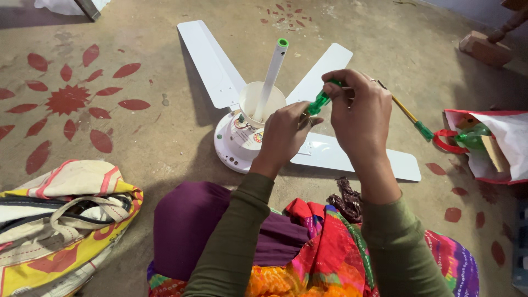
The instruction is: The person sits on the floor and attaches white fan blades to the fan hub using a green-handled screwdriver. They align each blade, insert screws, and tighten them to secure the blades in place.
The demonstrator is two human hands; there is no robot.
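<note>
A white ceiling fan (236, 137) lies on the floor with three blades spread out, its cup-shaped canopy (254, 99) and white down rod (273, 69) with a green cap pointing up. My right hand (357, 113) grips the green translucent handle of a screwdriver (320, 100) above the fan's motor housing. My left hand (285, 132) is curled near the screwdriver's lower end, just beside the canopy; what its fingers pinch is hidden.
A second screwdriver (410, 116) with a yellow shaft lies on the floor to the right. A red-and-white bag (498, 146) sits at the right edge, a yellow patterned bag (60, 214) at the lower left, a brick (484, 48) at the upper right.
</note>
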